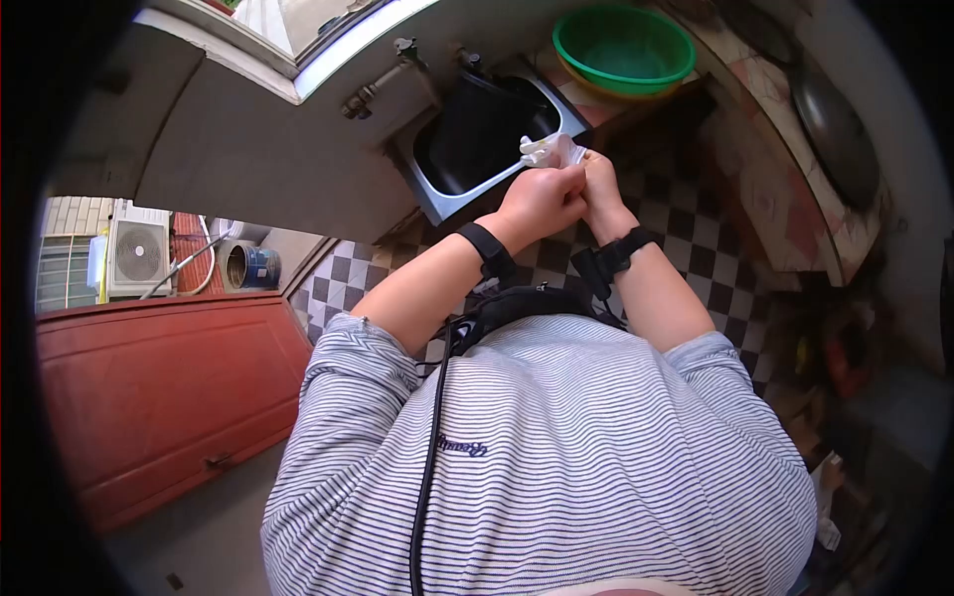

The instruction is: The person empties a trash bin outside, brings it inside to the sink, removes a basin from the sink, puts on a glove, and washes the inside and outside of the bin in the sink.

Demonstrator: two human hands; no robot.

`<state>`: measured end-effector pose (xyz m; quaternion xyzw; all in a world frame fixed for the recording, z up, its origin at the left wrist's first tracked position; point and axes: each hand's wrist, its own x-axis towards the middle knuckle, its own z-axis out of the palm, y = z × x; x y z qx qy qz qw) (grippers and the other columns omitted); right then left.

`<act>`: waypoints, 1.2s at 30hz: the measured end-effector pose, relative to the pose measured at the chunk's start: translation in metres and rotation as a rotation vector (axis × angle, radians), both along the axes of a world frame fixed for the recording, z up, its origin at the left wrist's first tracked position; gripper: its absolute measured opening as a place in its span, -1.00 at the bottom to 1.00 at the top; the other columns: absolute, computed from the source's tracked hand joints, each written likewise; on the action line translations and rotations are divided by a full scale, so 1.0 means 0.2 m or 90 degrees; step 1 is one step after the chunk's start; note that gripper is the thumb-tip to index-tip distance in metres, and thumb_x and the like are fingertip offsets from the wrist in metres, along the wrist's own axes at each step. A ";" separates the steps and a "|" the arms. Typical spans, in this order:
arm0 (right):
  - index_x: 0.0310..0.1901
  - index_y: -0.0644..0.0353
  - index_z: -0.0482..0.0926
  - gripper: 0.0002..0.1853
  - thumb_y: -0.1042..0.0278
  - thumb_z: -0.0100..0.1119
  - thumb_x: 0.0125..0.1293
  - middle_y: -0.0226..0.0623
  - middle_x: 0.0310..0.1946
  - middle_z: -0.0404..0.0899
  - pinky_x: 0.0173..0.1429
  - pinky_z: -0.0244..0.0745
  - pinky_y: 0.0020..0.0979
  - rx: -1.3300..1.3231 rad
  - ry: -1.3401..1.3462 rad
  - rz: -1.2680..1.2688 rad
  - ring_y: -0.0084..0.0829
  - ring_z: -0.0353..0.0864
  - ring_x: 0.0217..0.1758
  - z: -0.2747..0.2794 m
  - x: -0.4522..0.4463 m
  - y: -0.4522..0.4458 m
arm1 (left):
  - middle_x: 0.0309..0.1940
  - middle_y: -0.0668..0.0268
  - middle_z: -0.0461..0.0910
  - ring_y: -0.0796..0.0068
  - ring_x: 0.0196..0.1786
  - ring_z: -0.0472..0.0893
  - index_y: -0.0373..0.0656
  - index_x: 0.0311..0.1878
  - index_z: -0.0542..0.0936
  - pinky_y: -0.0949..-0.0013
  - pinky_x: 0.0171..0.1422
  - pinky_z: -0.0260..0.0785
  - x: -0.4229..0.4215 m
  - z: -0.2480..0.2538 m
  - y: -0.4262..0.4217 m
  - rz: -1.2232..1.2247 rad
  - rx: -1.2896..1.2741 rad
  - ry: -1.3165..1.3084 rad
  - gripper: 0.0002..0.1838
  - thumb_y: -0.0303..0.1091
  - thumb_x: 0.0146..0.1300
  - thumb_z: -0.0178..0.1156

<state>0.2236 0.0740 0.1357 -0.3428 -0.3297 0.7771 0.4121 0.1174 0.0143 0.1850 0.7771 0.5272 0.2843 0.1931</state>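
In the head view my two hands meet just in front of the sink. My left hand (545,202) is closed, its fingers pressed against the right one. My right hand (603,189) is closed too, with its fingertips at a crumpled white thing (550,152), thin and soft like tissue or a glove. This white thing sticks out beyond both hands, over the sink's near right corner. Its gripped part is hidden by the fingers. Both wrists carry black straps. The metal sink (449,206) holds a large black tub (477,129).
A green basin (624,50) stands on the counter right of the sink. Taps (407,60) come from the wall behind it. A dark pan (840,139) is at the right. A red door (174,387) stands open at the left; checkered floor (686,223) shows below.
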 end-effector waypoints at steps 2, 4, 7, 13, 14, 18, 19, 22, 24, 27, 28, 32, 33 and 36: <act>-0.11 0.34 0.51 -0.69 0.45 -0.19 0.23 -0.16 -0.24 0.58 -0.06 0.55 -0.32 -0.004 0.146 0.107 -0.37 0.60 -0.20 0.16 0.02 -0.03 | -0.65 0.18 0.46 0.13 -0.52 0.54 -0.14 -0.49 0.42 0.23 -0.45 0.37 0.01 0.02 0.00 0.006 0.024 -0.024 -0.85 -0.36 -0.09 0.20; -0.07 0.30 0.49 -0.72 0.40 -0.18 0.31 -0.18 -0.22 0.57 -0.04 0.54 -0.32 -0.033 0.099 0.098 -0.37 0.59 -0.19 0.04 0.01 0.01 | -0.65 0.19 0.47 0.13 -0.52 0.54 -0.13 -0.49 0.42 0.23 -0.45 0.37 0.01 0.04 0.00 0.009 0.030 -0.019 -0.86 -0.37 -0.09 0.19; 0.03 0.28 0.42 -0.70 0.33 -0.10 0.36 -0.15 -0.12 0.53 0.01 0.52 -0.28 -0.098 0.153 0.181 -0.34 0.57 -0.11 0.02 0.01 0.04 | -0.64 0.20 0.48 0.15 -0.51 0.55 -0.12 -0.48 0.42 0.23 -0.45 0.38 0.01 0.06 0.01 0.015 0.052 0.005 -0.86 -0.36 -0.09 0.20; -0.03 0.32 0.46 -0.67 0.23 -0.15 0.41 -0.18 -0.18 0.54 -0.03 0.54 -0.29 -0.077 0.245 0.222 -0.35 0.58 -0.16 0.16 0.03 0.03 | -0.64 0.21 0.48 0.17 -0.53 0.55 -0.13 -0.46 0.45 0.25 -0.45 0.38 0.01 0.09 0.00 0.052 0.045 -0.040 -0.87 -0.36 -0.06 0.20; -0.02 0.33 0.45 -0.67 0.23 -0.15 0.42 -0.17 -0.17 0.54 -0.02 0.54 -0.29 -0.076 0.260 0.229 -0.34 0.58 -0.15 0.19 0.04 0.04 | -0.65 0.23 0.47 0.25 -0.55 0.53 -0.14 -0.45 0.45 0.30 -0.45 0.36 0.01 0.10 -0.01 0.058 0.044 -0.069 -0.87 -0.38 -0.04 0.20; 0.14 0.33 0.35 -0.63 0.33 -0.11 0.38 -0.12 -0.05 0.51 0.08 0.51 -0.25 -0.029 0.330 0.181 -0.31 0.56 -0.04 0.40 0.00 0.05 | -0.65 0.29 0.40 0.48 -0.57 0.43 -0.19 -0.42 0.45 0.43 -0.44 0.30 0.00 0.15 -0.01 0.045 0.018 -0.167 -0.88 -0.45 -0.02 0.19; 0.15 0.35 0.33 -0.62 0.33 -0.09 0.37 -0.11 -0.06 0.51 0.09 0.48 -0.27 -0.019 0.373 0.154 -0.32 0.55 -0.04 0.36 -0.02 0.10 | -0.64 0.32 0.38 0.55 -0.56 0.39 -0.21 -0.43 0.43 0.47 -0.44 0.28 0.01 0.14 -0.01 0.042 -0.009 -0.194 -0.89 -0.48 -0.03 0.17; 0.08 0.35 0.42 -0.67 0.38 -0.03 0.35 -0.16 -0.11 0.55 0.05 0.46 -0.36 -0.044 0.426 0.029 -0.38 0.55 -0.10 0.34 -0.09 0.12 | -0.65 0.33 0.37 0.52 -0.57 0.39 -0.22 -0.44 0.41 0.45 -0.45 0.28 0.01 0.14 0.01 0.046 -0.003 -0.216 -0.88 -0.48 -0.03 0.17; -0.07 0.32 0.55 -0.76 0.38 0.01 0.34 -0.26 -0.20 0.58 -0.03 0.45 -0.45 0.083 0.153 -0.104 -0.46 0.55 -0.15 0.33 -0.13 0.10 | -0.63 0.32 0.42 0.52 -0.56 0.42 -0.22 -0.42 0.45 0.46 -0.44 0.31 -0.04 0.10 0.01 0.045 -0.002 -0.174 -0.89 -0.46 0.00 0.18; -0.14 0.25 0.58 -0.79 0.38 -0.01 0.33 -0.27 -0.16 0.59 -0.03 0.41 -0.43 0.350 -0.130 -0.042 -0.42 0.54 -0.09 0.15 -0.12 0.17 | -0.59 0.29 0.51 0.53 -0.53 0.51 -0.22 -0.36 0.52 0.47 -0.41 0.35 -0.09 0.09 0.02 0.044 -0.043 -0.140 -0.89 -0.42 0.05 0.21; -0.08 0.25 0.55 -0.78 0.41 -0.03 0.34 -0.28 -0.09 0.56 0.00 0.40 -0.43 0.522 -0.280 -0.012 -0.44 0.52 -0.03 0.08 -0.10 0.22 | -0.56 0.27 0.56 0.52 -0.51 0.55 -0.22 -0.32 0.55 0.48 -0.39 0.37 -0.12 0.09 0.02 0.045 -0.086 -0.147 -0.87 -0.39 0.08 0.23; -0.20 0.21 0.59 -0.76 0.45 -0.02 0.13 0.01 -0.16 0.56 0.10 0.38 -0.24 0.978 -0.594 -0.054 -0.08 0.53 -0.02 0.09 0.02 0.18 | -0.55 0.30 0.57 0.51 -0.49 0.57 -0.21 -0.32 0.59 0.50 -0.38 0.39 -0.18 0.22 0.06 0.126 -0.016 -0.058 -0.83 -0.33 0.08 0.28; -0.20 0.21 0.59 -0.76 0.45 -0.02 0.13 0.01 -0.16 0.56 0.10 0.38 -0.24 0.973 -0.599 -0.054 -0.08 0.53 -0.02 0.10 0.02 0.15 | -0.53 0.29 0.57 0.49 -0.47 0.56 -0.21 -0.32 0.60 0.48 -0.37 0.41 -0.19 0.23 0.07 0.131 0.027 -0.017 -0.82 -0.33 0.04 0.29; -0.16 0.23 0.58 -0.73 0.41 0.00 0.11 0.07 -0.13 0.55 0.17 0.34 -0.22 0.796 -0.802 0.213 -0.10 0.54 0.02 0.11 0.00 0.11 | -0.49 0.26 0.59 0.48 -0.44 0.58 -0.21 -0.31 0.60 0.46 -0.33 0.43 -0.17 0.18 0.11 0.119 0.012 0.015 -0.79 -0.34 -0.02 0.29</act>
